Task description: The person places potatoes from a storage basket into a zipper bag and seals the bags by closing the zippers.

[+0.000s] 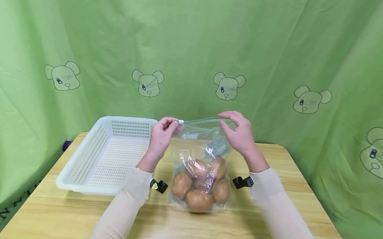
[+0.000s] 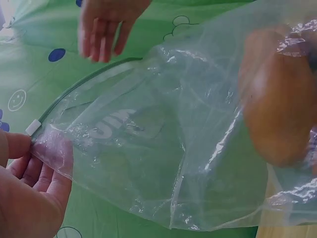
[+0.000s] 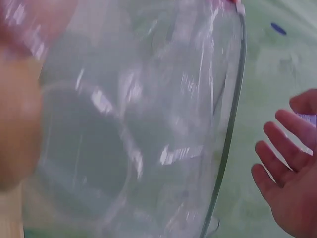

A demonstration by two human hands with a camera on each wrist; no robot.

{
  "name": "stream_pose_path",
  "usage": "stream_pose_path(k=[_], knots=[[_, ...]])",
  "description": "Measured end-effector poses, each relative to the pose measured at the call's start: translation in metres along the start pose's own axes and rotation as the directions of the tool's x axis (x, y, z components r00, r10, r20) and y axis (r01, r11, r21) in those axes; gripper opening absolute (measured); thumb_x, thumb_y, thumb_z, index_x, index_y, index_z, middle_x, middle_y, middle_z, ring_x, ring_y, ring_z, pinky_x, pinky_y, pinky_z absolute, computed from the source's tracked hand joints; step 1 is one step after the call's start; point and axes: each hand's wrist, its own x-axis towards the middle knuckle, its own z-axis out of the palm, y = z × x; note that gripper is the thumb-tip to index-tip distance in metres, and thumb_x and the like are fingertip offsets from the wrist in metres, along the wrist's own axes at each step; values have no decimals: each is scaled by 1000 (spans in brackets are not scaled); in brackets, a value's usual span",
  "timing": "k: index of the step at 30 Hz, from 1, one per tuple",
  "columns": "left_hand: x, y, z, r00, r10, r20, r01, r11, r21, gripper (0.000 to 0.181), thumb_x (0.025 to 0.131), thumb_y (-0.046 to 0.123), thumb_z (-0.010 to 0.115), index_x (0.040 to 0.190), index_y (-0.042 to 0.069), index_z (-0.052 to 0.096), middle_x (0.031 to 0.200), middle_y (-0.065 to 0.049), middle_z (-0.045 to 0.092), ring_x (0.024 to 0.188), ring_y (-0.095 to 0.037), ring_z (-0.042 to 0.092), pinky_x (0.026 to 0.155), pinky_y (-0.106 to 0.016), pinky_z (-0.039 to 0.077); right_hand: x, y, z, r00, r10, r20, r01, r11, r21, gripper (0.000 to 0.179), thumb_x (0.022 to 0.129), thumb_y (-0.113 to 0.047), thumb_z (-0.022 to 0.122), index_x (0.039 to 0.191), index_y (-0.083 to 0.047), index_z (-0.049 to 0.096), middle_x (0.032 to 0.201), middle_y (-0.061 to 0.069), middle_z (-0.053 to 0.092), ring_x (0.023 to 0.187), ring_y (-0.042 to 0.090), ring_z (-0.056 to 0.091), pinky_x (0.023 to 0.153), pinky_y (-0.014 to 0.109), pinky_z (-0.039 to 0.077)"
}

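Observation:
A clear slider zip bag (image 1: pixel 189 145) stands upright over the table, with several brown potatoes (image 1: pixel 200 201) in its lower part. My left hand (image 1: pixel 162 134) pinches the bag's top left corner between thumb and fingers, right beside the white slider (image 2: pixel 33 127). Along the top runs a green zip strip (image 3: pixel 233 119). My right hand (image 1: pixel 240 136) is by the bag's top right corner in the head view. Seen from the right wrist, its fingers (image 3: pixel 285 158) are spread and loosely bent, apart from the zip strip, holding nothing.
To the left, a white perforated plastic basket (image 1: pixel 83 188) sits on the wooden table (image 1: pixel 177 233). A green curtain (image 1: pixel 190 34) printed with bear heads hangs behind and at both sides. A small dark purple object (image 1: pixel 66 145) shows past the table's left edge.

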Motion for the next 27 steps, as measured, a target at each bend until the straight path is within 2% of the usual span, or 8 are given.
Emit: stream_pose_path(k=[5,11,18,27], knots=[[-3,-2,3,1000,-15,26,16,999,-36,15,92,-2,56,104,-8,59,97,-20,65,77,-14,65,76,-32,56,5,-20,19,989,-63,132,69,997,-35,27,87,-14,67,112,-3,65,119,12,61,114,27,52,101,46,38],[-7,-1,9,996,-36,80,41,998,-58,15,92,0,56,104,-10,58,94,-18,64,76,-14,65,76,-33,56,12,-35,38,959,-154,236,173,983,-61,26,86,-16,70,109,-3,67,111,11,65,107,25,56,95,42,44],[-10,0,12,995,-19,101,23,999,-41,15,92,2,58,102,-9,59,92,-15,64,78,-14,64,75,-32,56,12,-37,48,952,-134,274,144,989,-17,12,86,-10,69,96,-3,70,92,6,68,85,18,62,79,32,52],[-11,-5,9,993,1,121,1,1000,-14,15,92,4,58,102,-8,60,93,-15,63,80,-16,63,76,-33,56,10,-34,52,947,-112,301,122,992,-17,11,88,-12,67,95,-4,68,88,4,65,80,15,59,75,29,51]])
